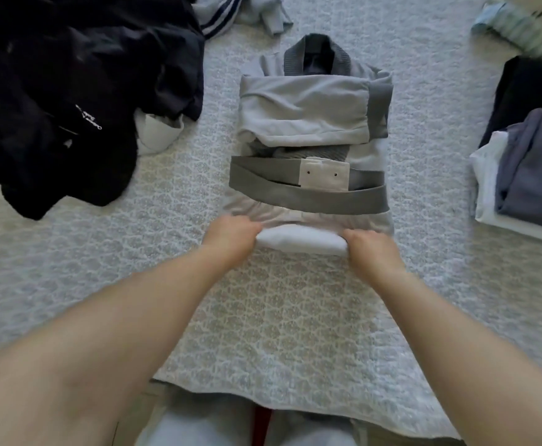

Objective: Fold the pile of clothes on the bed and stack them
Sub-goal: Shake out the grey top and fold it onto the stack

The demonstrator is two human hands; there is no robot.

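Grey jacket (pixel 308 140): lying mid-bed, sleeves crossed inward to narrow it. Left hand (pixel 231 236) and right hand (pixel 371 249) are each clamping a grip on its near hem, seemingly for folding it upward. Folded stack (pixel 526 175) is waiting at the right edge; black pile (pixel 70 91) at the far-left corner.

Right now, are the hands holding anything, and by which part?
Both hands grip the grey jacket at its near folded edge, where the white lining shows: left hand at that edge's left corner, right hand at its right corner.
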